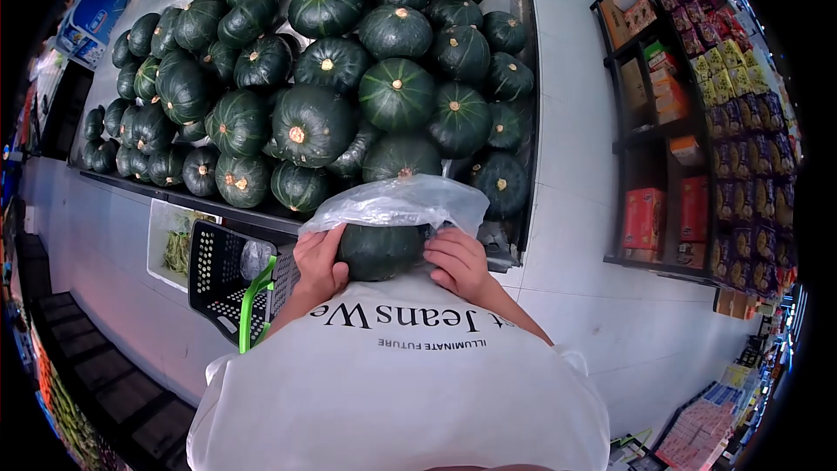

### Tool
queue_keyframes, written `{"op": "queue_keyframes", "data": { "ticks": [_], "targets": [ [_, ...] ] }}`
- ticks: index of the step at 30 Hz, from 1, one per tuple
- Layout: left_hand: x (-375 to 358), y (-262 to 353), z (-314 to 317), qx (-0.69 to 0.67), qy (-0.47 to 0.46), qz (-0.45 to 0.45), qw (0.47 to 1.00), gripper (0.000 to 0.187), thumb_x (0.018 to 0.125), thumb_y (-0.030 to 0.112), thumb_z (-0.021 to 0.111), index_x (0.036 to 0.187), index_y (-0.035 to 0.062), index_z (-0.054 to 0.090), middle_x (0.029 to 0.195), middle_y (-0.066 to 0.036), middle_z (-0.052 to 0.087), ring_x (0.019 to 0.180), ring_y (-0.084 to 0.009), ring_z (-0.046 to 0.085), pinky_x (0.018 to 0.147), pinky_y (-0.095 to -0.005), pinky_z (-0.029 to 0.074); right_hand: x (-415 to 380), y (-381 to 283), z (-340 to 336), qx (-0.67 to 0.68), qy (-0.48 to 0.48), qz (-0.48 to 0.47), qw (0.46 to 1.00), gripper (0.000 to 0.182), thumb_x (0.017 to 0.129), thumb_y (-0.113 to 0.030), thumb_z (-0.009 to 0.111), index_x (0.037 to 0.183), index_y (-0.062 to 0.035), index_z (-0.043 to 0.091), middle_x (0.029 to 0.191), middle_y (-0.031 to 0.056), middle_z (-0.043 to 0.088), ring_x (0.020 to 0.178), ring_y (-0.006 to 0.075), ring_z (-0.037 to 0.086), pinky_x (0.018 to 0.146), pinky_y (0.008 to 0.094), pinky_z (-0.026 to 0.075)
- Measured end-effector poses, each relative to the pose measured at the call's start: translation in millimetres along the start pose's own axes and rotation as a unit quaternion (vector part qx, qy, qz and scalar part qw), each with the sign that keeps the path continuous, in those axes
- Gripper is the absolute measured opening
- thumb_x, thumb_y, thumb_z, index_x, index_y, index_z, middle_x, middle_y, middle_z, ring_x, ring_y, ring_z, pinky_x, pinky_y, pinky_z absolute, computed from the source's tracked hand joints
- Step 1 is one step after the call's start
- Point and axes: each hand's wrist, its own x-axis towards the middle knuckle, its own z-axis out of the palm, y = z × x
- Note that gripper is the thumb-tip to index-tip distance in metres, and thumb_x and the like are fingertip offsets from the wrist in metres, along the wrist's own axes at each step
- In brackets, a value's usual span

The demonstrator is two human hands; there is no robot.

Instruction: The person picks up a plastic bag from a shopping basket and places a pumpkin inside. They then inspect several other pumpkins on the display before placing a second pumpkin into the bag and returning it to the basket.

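A dark green kabocha squash (381, 253) is close in front of my chest, between my two hands. Over its far side stretches a clear plastic bag (397, 199), its mouth spread wide. My left hand (319, 262) grips the bag's left edge, thumb against the squash's side. On the right, the curled fingers of my right hand (459, 260) hold the other edge. Just beyond the bag lies a big pile of similar squashes (397, 92), striped dark green with pale stems.
The squashes rest on a display stand (292, 225) with a dark front edge. Below it on the left are a grey basket (209, 266) with a green handle and a white crate (157, 249) holding green vegetables. Shelves (671, 201) of packaged goods stand across the aisle.
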Motion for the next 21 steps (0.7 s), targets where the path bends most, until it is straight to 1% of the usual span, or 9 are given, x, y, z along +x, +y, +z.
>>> {"op": "queue_keyframes", "data": {
  "ticks": [3, 4, 8, 12, 13, 15, 16, 18, 21],
  "targets": [
    [1.6, -0.5, 1.6, -0.016, -0.016, -0.001, 1.0, 0.054, 0.091, 0.043, 0.038, 0.108, -0.0057, 0.057, 0.061, -0.012, 0.056, 0.051, -0.0308, 0.055, 0.053, -0.041, 0.042, 1.7, -0.9, -0.3, -0.009, -0.085, 0.012, 0.996, 0.024, 0.078, -0.027, 0.068, 0.07, -0.0067, 0.059, 0.067, 0.0045, 0.058, 0.062, 0.0198, 0.056, 0.058, 0.0306, 0.045],
    [4.6, -0.3, 3.0, -0.031, -0.012, 0.008, 0.999, 0.05, 0.092, 0.04, 0.042, 0.106, -0.0044, 0.06, 0.058, -0.009, 0.054, 0.048, -0.0276, 0.054, 0.049, -0.039, 0.042, 5.1, -0.4, 5.7, -0.005, -0.032, 0.005, 0.999, 0.031, 0.074, -0.027, 0.071, 0.06, -0.0077, 0.051, 0.055, 0.0028, 0.048, 0.049, 0.0187, 0.048, 0.047, 0.0297, 0.037],
    [38.3, 14.8, -15.1, -0.015, -0.038, 0.057, 0.998, 0.038, 0.09, 0.033, 0.053, 0.102, -0.001, 0.065, 0.052, -0.005, 0.049, 0.043, -0.0197, 0.05, 0.043, -0.0309, 0.038, 14.3, -2.3, 4.0, 0.017, 0.002, -0.036, 0.999, 0.037, 0.071, -0.03, 0.074, 0.056, -0.008, 0.049, 0.049, 0.002, 0.042, 0.043, 0.0176, 0.043, 0.04, 0.0279, 0.032],
    [88.3, 29.2, -40.4, -0.18, 0.071, 0.133, 0.972, 0.042, 0.09, 0.032, 0.054, 0.083, -0.0076, 0.065, 0.046, -0.002, 0.042, 0.035, -0.0146, 0.041, 0.037, -0.0273, 0.029, 62.8, -15.4, -18.4, 0.037, 0.047, -0.118, 0.991, 0.043, 0.075, -0.034, 0.071, 0.052, -0.008, 0.046, 0.047, 0.0001, 0.035, 0.04, 0.0147, 0.036, 0.037, 0.0249, 0.026],
    [101.6, 31.7, -53.1, -0.19, 0.097, 0.151, 0.965, 0.047, 0.094, 0.035, 0.049, 0.08, -0.007, 0.064, 0.046, -0.001, 0.044, 0.035, -0.0131, 0.04, 0.036, -0.0269, 0.027, 72.8, -18.0, -29.7, 0.043, 0.056, -0.108, 0.992, 0.046, 0.077, -0.037, 0.069, 0.052, -0.0071, 0.045, 0.047, 0.0005, 0.035, 0.039, 0.0147, 0.034, 0.037, 0.025, 0.024],
    [121.6, 38.0, -68.8, -0.2, 0.197, 0.189, 0.941, 0.055, 0.096, 0.042, 0.04, 0.078, -0.0056, 0.062, 0.045, 0.002, 0.042, 0.035, -0.0107, 0.036, 0.036, -0.0261, 0.025, 86.0, -21.1, -46.2, 0.052, 0.115, -0.126, 0.984, 0.053, 0.09, -0.039, 0.055, 0.051, -0.004, 0.042, 0.046, 0.0017, 0.035, 0.037, 0.0161, 0.029, 0.037, 0.0275, 0.02],
    [127.9, 44.4, -74.3, -0.221, 0.191, 0.223, 0.93, 0.059, 0.096, 0.045, 0.037, 0.078, -0.0049, 0.062, 0.045, 0.003, 0.04, 0.034, -0.01, 0.034, 0.036, -0.0257, 0.024, 92.3, -23.7, -55.5, 0.089, 0.136, -0.143, 0.976, 0.047, 0.09, -0.026, 0.055, 0.05, -0.0027, 0.043, 0.046, 0.0024, 0.037, 0.038, 0.015, 0.028, 0.038, 0.0269, 0.019],
    [131.6, 51.6, -80.1, -0.243, 0.156, 0.284, 0.914, 0.064, 0.096, 0.051, 0.033, 0.078, -0.0033, 0.062, 0.043, 0.004, 0.035, 0.034, -0.0095, 0.029, 0.037, -0.0248, 0.022, 103.6, -30.5, -75.2, 0.077, 0.148, -0.174, 0.971, 0.04, 0.085, -0.018, 0.055, 0.05, -0.0024, 0.043, 0.046, 0.0022, 0.037, 0.038, 0.0146, 0.027, 0.038, 0.0264, 0.018],
    [125.8, 51.0, -67.6, -0.284, 0.141, 0.25, 0.915, 0.059, 0.096, 0.047, 0.036, 0.079, -0.0034, 0.062, 0.044, 0.004, 0.036, 0.034, -0.0094, 0.029, 0.037, -0.0253, 0.022, 105.2, -29.7, -80.5, 0.081, 0.173, -0.135, 0.972, 0.029, 0.08, -0.011, 0.052, 0.052, -0.0018, 0.047, 0.047, 0.0031, 0.039, 0.038, 0.014, 0.029, 0.039, 0.0262, 0.019]
  ]
}}
